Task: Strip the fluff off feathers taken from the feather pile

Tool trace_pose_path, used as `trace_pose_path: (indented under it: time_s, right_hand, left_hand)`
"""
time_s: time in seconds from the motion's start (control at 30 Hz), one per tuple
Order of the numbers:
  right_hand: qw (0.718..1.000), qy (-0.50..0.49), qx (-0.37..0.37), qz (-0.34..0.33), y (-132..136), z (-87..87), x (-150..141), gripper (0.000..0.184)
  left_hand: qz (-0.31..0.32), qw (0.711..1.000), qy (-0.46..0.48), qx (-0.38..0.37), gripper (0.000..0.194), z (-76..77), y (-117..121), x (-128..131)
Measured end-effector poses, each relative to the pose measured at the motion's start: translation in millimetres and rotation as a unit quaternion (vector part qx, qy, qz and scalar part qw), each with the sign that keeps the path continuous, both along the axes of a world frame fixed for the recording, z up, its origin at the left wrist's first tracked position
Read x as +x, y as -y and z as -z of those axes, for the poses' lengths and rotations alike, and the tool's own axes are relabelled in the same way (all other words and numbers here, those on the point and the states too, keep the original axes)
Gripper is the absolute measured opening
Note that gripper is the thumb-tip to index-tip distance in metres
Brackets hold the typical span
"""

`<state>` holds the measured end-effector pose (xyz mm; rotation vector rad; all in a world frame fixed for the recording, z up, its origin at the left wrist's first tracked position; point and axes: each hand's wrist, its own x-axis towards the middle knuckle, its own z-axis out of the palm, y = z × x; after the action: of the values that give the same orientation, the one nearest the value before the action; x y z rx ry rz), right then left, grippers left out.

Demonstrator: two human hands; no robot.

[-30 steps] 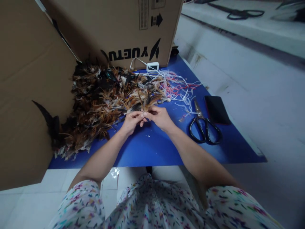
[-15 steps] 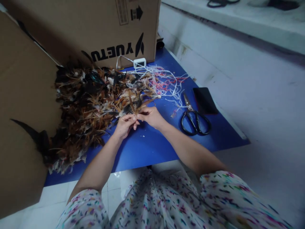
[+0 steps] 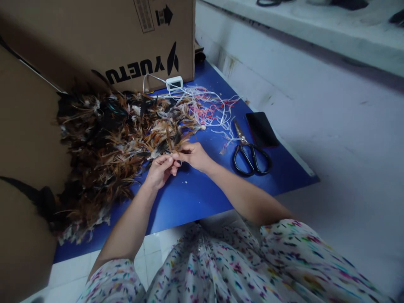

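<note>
My left hand (image 3: 160, 170) and my right hand (image 3: 196, 156) meet fingertip to fingertip above the near edge of a feather pile. Both are closed in a pinch around the base of a small bunch of brown feathers (image 3: 170, 141), whose tips point up and away from me. The fingers hide the quill ends. Just beyond and to the left spreads a large heap of loose brown, black and whitish feathers (image 3: 116, 139) on the blue tabletop (image 3: 195, 198). Black-handled scissors (image 3: 251, 159) lie right of my right hand, blades pointing away.
Tangled white and red strings (image 3: 211, 107) lie behind the scissors, near a small white device with a display (image 3: 174, 83). A dark phone (image 3: 261, 129) rests by the table's right edge. Cardboard boxes (image 3: 135, 38) stand behind and at the left. A pale wall (image 3: 299, 92) runs along the right.
The view has shifted, so the table and its things sit further left. My hands keep pinching the feathers together, with only small movements of the fingers.
</note>
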<state>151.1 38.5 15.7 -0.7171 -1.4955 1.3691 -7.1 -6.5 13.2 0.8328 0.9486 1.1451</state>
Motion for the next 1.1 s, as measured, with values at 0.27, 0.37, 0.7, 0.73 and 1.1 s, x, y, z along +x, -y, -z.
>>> trace_pose_path:
  time_s: [0.27,0.37,0.7,0.73,1.1]
  right_hand:
    - [1.000,-0.015,-0.024,-0.001,-2.3,7.6,-3.4,0.051]
    - [0.999,-0.021,-0.035,-0.008,-2.6,7.5,-3.3,0.052]
    - [0.999,-0.026,-0.013,-0.042,-0.4,2.0,1.2,0.050]
    - [0.999,-0.022,-0.014,-0.045,-0.5,2.2,1.1,0.050]
    - [0.998,0.002,-0.018,-0.052,-1.5,-2.1,2.8,0.049]
  left_hand:
    - [-0.012,0.999,0.003,-0.039,0.044,1.7,-2.8,-0.3]
    - [-0.009,0.998,0.010,-0.056,0.039,0.8,-3.2,-1.1]
    - [0.057,0.995,0.028,-0.073,0.036,-2.4,-1.8,-7.9]
    - [0.063,0.995,0.027,-0.076,0.035,-2.3,-1.6,-8.4]
    - [0.051,0.995,0.031,-0.079,0.035,1.7,-2.5,-9.2]
